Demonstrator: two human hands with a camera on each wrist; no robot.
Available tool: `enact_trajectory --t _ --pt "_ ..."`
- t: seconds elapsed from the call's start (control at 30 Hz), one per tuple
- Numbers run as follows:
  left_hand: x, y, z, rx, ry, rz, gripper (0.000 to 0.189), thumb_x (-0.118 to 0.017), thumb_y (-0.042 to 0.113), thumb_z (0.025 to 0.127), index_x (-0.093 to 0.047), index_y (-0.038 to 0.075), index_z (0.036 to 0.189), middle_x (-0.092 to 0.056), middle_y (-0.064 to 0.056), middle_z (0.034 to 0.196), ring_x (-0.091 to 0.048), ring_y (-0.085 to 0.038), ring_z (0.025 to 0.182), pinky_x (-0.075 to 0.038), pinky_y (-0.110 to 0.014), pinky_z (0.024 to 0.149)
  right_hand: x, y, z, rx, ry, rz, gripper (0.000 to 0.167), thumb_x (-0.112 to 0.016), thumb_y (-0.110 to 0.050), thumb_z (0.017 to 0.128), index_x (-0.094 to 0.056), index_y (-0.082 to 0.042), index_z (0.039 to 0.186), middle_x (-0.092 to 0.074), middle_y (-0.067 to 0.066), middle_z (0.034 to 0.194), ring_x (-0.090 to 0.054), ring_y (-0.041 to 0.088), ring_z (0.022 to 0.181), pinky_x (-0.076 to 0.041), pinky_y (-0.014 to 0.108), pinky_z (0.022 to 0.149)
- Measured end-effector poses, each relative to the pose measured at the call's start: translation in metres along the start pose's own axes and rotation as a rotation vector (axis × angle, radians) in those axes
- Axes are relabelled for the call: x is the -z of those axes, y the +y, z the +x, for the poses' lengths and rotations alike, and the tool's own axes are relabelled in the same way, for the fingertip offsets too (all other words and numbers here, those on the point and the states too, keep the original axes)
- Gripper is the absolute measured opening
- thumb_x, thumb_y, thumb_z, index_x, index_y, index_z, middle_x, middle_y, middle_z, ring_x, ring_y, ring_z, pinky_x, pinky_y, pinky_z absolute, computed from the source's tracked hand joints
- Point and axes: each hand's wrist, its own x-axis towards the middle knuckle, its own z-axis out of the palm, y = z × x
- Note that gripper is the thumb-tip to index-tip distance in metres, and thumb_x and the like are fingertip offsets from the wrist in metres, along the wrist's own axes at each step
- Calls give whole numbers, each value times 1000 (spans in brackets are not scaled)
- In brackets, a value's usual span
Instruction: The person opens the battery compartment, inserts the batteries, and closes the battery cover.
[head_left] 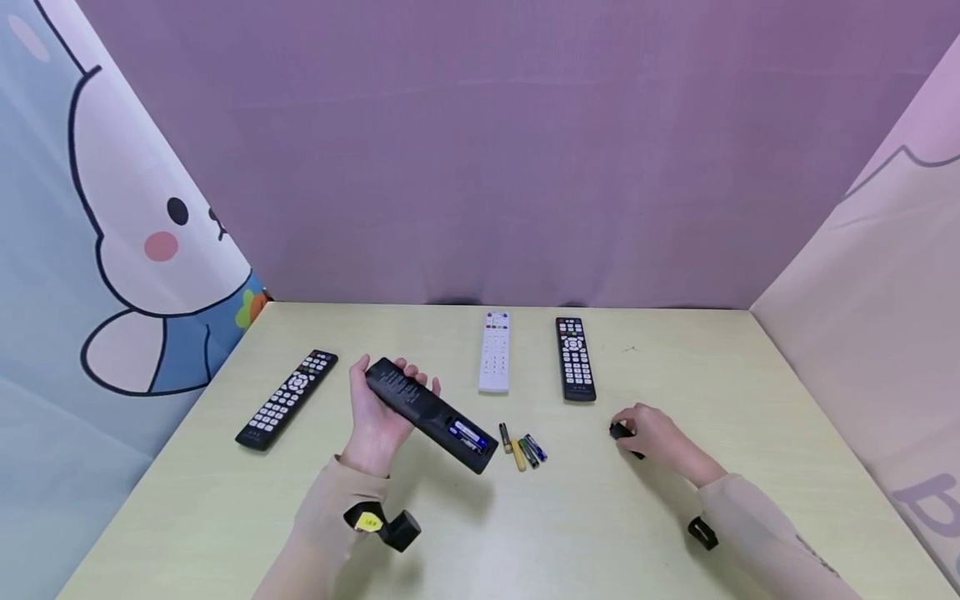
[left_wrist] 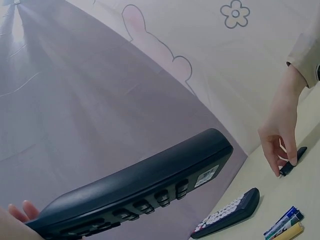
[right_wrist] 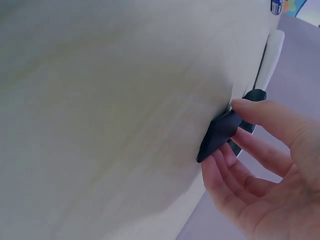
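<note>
My left hand (head_left: pixel 377 425) grips a black remote control (head_left: pixel 420 406), back side up and raised over the table. Its battery compartment lies uncovered at the near end, with blue-wrapped batteries (head_left: pixel 468 435) inside. In the left wrist view the remote's side and a few buttons show. Off to the right, my right hand (head_left: pixel 658 437) pinches a small black battery cover (right_wrist: pixel 220 134) between thumb and fingers, close at the tabletop. Several loose batteries (head_left: pixel 519 454), one of them yellow, lie between the two hands, just right of the held remote.
A black remote (head_left: pixel 287 400) lies face up at the left of the pale table (head_left: pixel 570 533). Farther back are a white remote (head_left: pixel 494 353) and another black remote (head_left: pixel 575 360), both face up. A purple cloth backdrop (head_left: pixel 510 167) rises behind the table, with printed sheets at both sides.
</note>
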Motion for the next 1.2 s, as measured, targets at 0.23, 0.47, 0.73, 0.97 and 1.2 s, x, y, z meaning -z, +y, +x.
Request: enact_trajectory --t 0.23,0.47,0.73,0.97,1.2 --pt "-1 -1 0 0 3 2 41 -37 53 85 -41 12 80 -45 0 65 -44 -16 63 -36 -36 82 1 2 0 23 24 98 31 -65 -2 72 -60 6 101 -54 6 77 -52 16 69 -44 26 57" --pt "-1 -2 0 3 3 -2 42 -37 53 85 -40 12 80 -45 0 65 -43 -16 63 -35 -36 83 3 -3 -1 68 72 235 34 -65 -4 75 -58 7 106 -58 9 83 -56 19 75 -47 23 58" --pt "-1 -4 2 8 5 0 41 -36 53 85 -40 12 79 -44 0 66 -43 -16 63 -35 -36 82 6 -13 -2 81 87 450 38 -65 -11 79 -55 4 112 -60 17 100 -59 25 87 -49 22 70" --pt "-1 -7 4 15 6 -2 41 -36 53 85 -40 13 80 -44 0 66 -43 -16 64 -36 -36 82 8 -31 -6 60 115 554 42 -65 -17 79 -54 1 116 -59 17 104 -58 24 92 -47 21 74" --pt "-2 -10 5 20 20 -5 40 -37 53 84 -40 13 81 -43 1 66 -43 -15 63 -36 -35 81 6 -52 -5 63 165 615 42 -66 -16 78 -55 0 116 -59 18 102 -59 17 89 -47 21 75"
